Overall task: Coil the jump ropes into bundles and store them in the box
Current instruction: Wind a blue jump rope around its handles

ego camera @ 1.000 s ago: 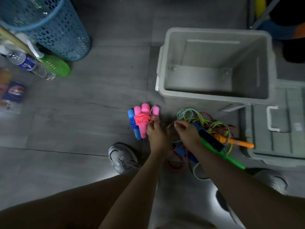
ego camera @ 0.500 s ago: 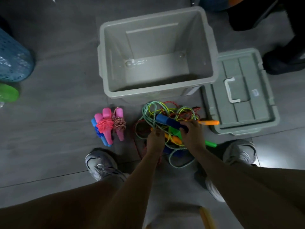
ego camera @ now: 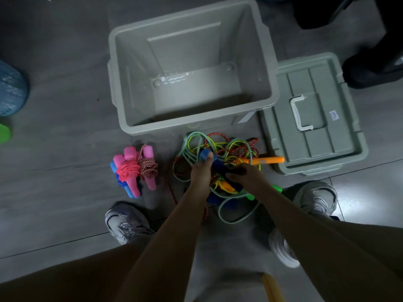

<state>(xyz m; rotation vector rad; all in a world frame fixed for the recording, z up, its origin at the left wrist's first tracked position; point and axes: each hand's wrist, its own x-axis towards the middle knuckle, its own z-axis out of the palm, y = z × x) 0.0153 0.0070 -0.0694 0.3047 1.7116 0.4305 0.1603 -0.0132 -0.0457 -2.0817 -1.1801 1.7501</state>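
Both hands work the tangle: left hand (ego camera: 201, 171) grips a blue handle (ego camera: 205, 154), right hand (ego camera: 246, 176) pinches cord, freeing one rope to coil.

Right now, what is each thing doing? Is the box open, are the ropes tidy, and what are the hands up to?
Box: open, nothing inside.
Lid: off, flat on the floor beside the box.
Coiled ropes: bundled, lying on the floor, not in the box.
Loose ropes: tangled in a pile.
Left hand: grips a blue handle.
Right hand: reaching into the pile; grip unclear.
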